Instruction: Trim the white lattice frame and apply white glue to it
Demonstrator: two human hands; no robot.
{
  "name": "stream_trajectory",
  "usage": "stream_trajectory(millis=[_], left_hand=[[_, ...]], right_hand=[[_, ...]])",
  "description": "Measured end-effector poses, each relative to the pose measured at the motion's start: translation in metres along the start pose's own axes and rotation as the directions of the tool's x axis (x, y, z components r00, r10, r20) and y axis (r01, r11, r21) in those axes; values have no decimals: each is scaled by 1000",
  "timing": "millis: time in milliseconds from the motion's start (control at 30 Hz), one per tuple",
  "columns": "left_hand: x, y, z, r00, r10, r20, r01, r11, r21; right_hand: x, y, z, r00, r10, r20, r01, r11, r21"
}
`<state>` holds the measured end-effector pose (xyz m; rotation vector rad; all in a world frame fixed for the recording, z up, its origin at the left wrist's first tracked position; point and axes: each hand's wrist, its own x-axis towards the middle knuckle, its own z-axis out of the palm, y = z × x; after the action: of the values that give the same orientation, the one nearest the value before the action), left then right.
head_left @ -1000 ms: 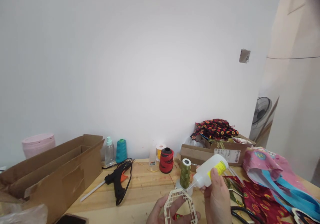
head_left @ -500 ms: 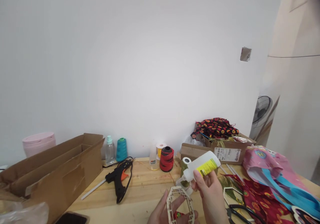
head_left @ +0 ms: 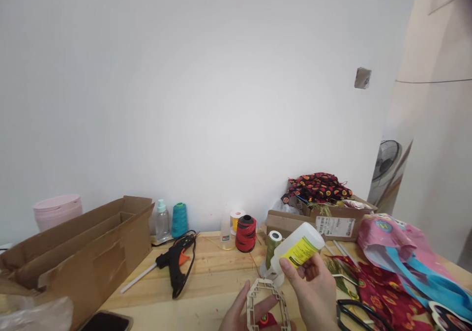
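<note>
My right hand (head_left: 313, 286) is closed around a white squeeze glue bottle (head_left: 299, 247) with a yellow label. The bottle is tilted, its nozzle pointing down and left at the top edge of a pale openwork wooden frame (head_left: 266, 284). Whether the tip touches the frame I cannot tell. My left hand (head_left: 239, 311) holds that frame from behind, fingers showing through its opening. A bit of red patterned cloth (head_left: 266, 319) shows through the frame's lower part. Just behind the bottle stands an olive-green thread spool (head_left: 273, 247).
A black glue gun (head_left: 177, 264) with a white stick lies left of centre, near a long cardboard box (head_left: 84, 262). Red thread (head_left: 246, 235) and teal thread (head_left: 180, 220) stand by the wall. Scissors (head_left: 359, 314), red cloth (head_left: 383, 289) and a pink bag (head_left: 391, 235) lie to the right.
The glue bottle has tipped more steeply, its nozzle lower and slightly right along the frame's top edge. My right hand has turned with it; the frame sits a little lower.
</note>
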<state>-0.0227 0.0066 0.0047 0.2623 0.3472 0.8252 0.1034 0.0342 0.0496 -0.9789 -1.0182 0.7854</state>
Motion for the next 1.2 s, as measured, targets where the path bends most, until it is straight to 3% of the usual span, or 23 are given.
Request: stream_trajectory(millis=[433, 1200], left_hand=[[6, 0, -13, 1000, -21, 11, 20, 1000, 14], [6, 0, -17, 999, -18, 28, 18, 1000, 8]], right_hand=[[-5, -3, 5, 998, 46, -30, -41, 990, 133], [-8, -6, 4, 998, -16, -68, 12, 998, -59]])
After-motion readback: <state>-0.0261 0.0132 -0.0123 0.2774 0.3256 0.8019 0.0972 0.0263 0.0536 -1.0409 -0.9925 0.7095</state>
